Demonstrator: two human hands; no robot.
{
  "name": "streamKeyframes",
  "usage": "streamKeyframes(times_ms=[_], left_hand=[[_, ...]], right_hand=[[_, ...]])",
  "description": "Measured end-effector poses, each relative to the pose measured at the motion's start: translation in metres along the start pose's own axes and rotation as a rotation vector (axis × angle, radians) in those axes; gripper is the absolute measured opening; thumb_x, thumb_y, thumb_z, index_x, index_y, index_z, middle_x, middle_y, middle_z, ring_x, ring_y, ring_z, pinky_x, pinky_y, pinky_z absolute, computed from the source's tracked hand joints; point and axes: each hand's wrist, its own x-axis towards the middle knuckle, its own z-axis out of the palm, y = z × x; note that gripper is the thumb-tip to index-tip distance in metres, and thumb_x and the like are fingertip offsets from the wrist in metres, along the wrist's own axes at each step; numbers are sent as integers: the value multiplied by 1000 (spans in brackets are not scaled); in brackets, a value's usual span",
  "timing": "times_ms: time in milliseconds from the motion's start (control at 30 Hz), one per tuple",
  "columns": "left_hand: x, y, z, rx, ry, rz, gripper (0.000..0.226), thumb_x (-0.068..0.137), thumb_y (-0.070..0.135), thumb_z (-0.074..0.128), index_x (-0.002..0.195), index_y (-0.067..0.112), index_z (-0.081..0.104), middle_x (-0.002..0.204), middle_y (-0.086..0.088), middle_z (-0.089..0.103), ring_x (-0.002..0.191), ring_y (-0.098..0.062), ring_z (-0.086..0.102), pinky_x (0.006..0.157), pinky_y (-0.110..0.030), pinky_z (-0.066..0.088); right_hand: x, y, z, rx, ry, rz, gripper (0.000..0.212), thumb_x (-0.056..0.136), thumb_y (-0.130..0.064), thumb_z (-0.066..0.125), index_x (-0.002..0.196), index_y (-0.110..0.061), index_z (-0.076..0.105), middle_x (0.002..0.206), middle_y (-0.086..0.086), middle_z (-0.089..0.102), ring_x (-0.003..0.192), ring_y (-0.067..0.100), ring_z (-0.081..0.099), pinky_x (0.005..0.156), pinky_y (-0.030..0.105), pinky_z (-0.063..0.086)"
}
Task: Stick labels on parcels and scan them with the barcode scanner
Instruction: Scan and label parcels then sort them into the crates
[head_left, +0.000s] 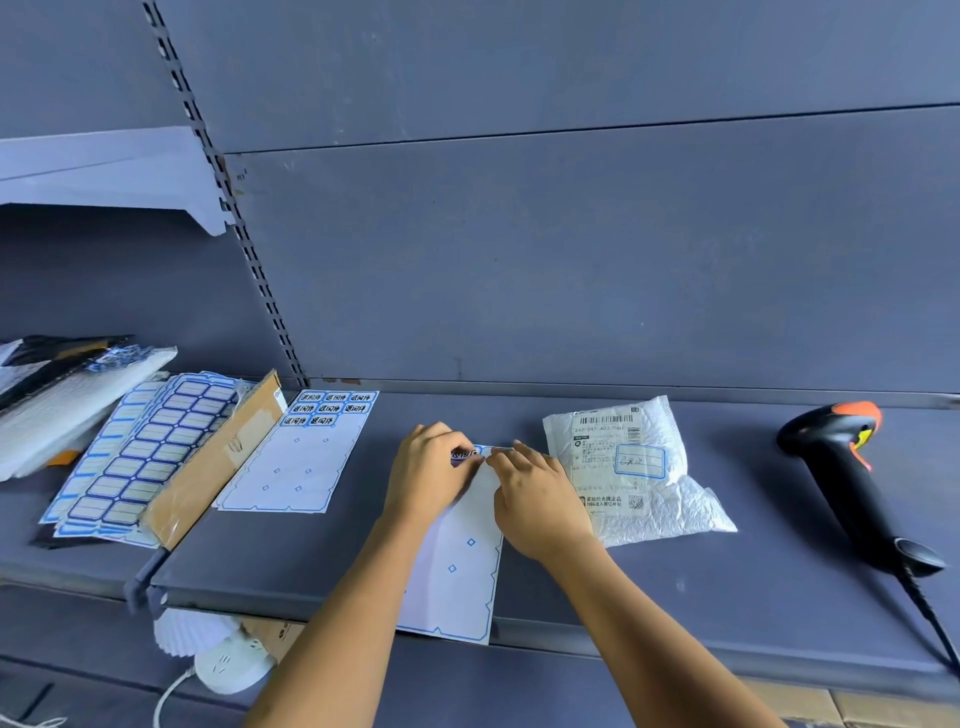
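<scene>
On the grey-blue metal shelf (675, 597), both hands work at the far end of a nearly empty white backing sheet with a blue border (457, 577), whose near end overhangs the shelf edge. The left hand (434, 467) has its fingers curled, gripping the sheet beside a small blue-bordered label with black writing (467, 453); the right hand (537, 501) pinches that label's right edge with its fingertips. Just right of the hands lies a crinkled white plastic parcel (670, 512), already bearing a blue-framed sticker. Further right rests a black and orange barcode scanner (847, 483). At left lie a second label sheet (306, 462) and stacked blank label sheets (140, 462).
</scene>
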Motion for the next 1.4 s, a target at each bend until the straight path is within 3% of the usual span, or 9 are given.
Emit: streamKeyframes(times_ms=[200,400,633,833,933,1067,1233,1333,1400], left_hand=[[-3,10,2,159,15,50,13,73,13,73,64,14,64,67,0,56,63,-24,57,47,-24,29],[-1,6,5,148,32,21,14,85,14,62,72,10,60,80,-4,60,69,-27,56,53,-26,32],[-1,9,0,158,68,31,16,85,3,58,70,8,54,72,-8,58,55,-33,55,49,-26,29],[1,5,-4,185,109,8,24,81,11,68,65,9,49,54,-6,54,39,-33,50,41,-21,25],[2,3,-2,217,137,23,28,77,9,75,65,9,49,53,-6,54,37,-33,50,37,-19,25],[2,3,-1,215,169,43,21,83,19,56,66,9,51,54,-4,56,37,-30,51,33,-19,28],[0,5,-3,170,161,49,23,87,20,50,68,8,50,57,-7,55,39,-31,52,34,-22,30],[0,9,-6,34,132,-82,22,96,15,46,81,1,53,78,-13,60,65,-33,57,52,-35,41],[1,7,-6,-166,100,-245,17,98,14,44,88,3,52,92,-13,61,79,-31,54,61,-32,37]], right_hand=[[0,-1,0,27,17,3,53,91,-18,25,142,-12,37,150,3,38,144,21,20,112,34,19],[0,0,2,36,73,-14,47,92,-13,31,137,-8,42,147,7,42,145,22,18,115,35,15],[2,1,5,60,102,-13,70,77,-22,8,133,-8,47,142,9,47,140,23,30,113,34,20],[2,0,2,33,71,-6,66,77,-22,14,134,-11,45,143,4,45,139,21,31,111,31,20],[1,0,2,26,71,-18,79,72,-25,0,136,-10,43,144,5,43,139,22,30,112,32,20],[2,1,2,20,50,-14,69,77,-21,14,139,-10,41,146,6,41,140,22,30,113,31,19],[3,1,3,19,47,-11,68,77,-22,16,138,-9,43,145,6,43,139,22,31,114,32,20],[3,2,4,28,49,-15,68,77,-22,16,139,-9,42,146,6,42,140,22,31,113,32,19],[2,1,4,34,48,-17,68,77,-21,16,139,-9,42,146,6,42,139,22,31,113,32,19]])
